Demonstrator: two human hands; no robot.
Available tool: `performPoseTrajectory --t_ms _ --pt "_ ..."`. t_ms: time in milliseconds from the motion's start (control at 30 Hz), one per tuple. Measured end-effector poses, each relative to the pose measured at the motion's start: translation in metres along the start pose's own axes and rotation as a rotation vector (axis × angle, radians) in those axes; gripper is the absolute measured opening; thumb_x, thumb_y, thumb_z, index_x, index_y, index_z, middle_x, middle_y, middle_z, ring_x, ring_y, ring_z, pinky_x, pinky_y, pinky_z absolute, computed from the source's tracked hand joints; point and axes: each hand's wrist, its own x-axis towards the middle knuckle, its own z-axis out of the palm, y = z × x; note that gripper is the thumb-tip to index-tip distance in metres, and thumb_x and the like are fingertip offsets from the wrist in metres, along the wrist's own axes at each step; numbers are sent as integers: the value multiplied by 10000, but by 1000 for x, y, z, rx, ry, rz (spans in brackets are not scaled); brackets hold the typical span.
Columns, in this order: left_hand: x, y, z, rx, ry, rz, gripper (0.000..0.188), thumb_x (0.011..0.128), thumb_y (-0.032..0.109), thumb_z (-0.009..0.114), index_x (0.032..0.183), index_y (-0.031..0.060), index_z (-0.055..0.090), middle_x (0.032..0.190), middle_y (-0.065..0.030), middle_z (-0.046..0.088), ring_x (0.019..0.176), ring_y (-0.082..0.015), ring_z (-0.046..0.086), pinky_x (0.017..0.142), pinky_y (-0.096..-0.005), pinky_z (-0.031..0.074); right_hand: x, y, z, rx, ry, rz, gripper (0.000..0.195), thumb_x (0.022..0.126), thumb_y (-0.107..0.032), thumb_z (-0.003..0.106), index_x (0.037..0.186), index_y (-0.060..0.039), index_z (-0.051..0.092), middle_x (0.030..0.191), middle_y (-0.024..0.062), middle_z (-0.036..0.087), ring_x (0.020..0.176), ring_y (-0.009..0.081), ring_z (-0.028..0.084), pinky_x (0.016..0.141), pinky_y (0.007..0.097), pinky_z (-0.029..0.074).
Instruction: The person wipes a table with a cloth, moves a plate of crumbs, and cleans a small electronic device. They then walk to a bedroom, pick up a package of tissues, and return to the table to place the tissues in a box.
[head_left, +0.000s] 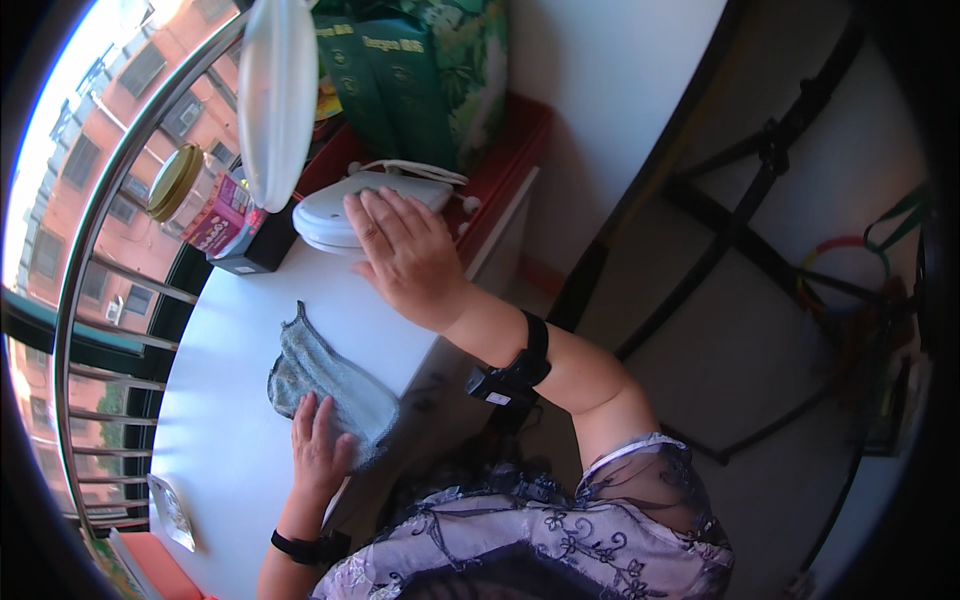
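My right hand (412, 259) lies palm down over a rounded white plastic base (330, 217), its fingers stretched across the top and hiding part of it. A white cord (424, 171) runs behind that base. A grey-green cloth (330, 379) with dark stitched edges lies crumpled on the white tabletop (217, 390). Fingers spread, my left hand (321, 442) rests on the cloth's lower left part, near the table's front edge. Neither hand is closed around anything.
A clear jar (210, 210) with a gold lid stands on a black box (259, 251). Nearby rises a white oval panel (277, 105). Behind are a red tray (525, 127) and green bags (405, 82). A metal railing (64, 300) borders the left; a silvery packet (172, 514) lies lower left.
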Motion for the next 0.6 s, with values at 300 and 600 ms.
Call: performPoseTrajectory --t_ms 300,600 --pt "29 -2 4 186 -64 -60 1005 691 543 688 1458 63 249 1513 -286 96 1402 -474 28 1119 -560 21 -67 2 -19 114 50 57 818 745 -241 743 1419 -80 308 1437 208 301 1341 382 295 1052 531 264" --pt "192 -32 20 56 -36 -37 834 814 579 549 1480 180 244 1540 -197 134 1429 -387 37 1118 -550 20 -95 26 -17 80 -73 184 668 904 -500 500 1429 -124 328 1484 204 257 1335 418 304 1038 551 314"
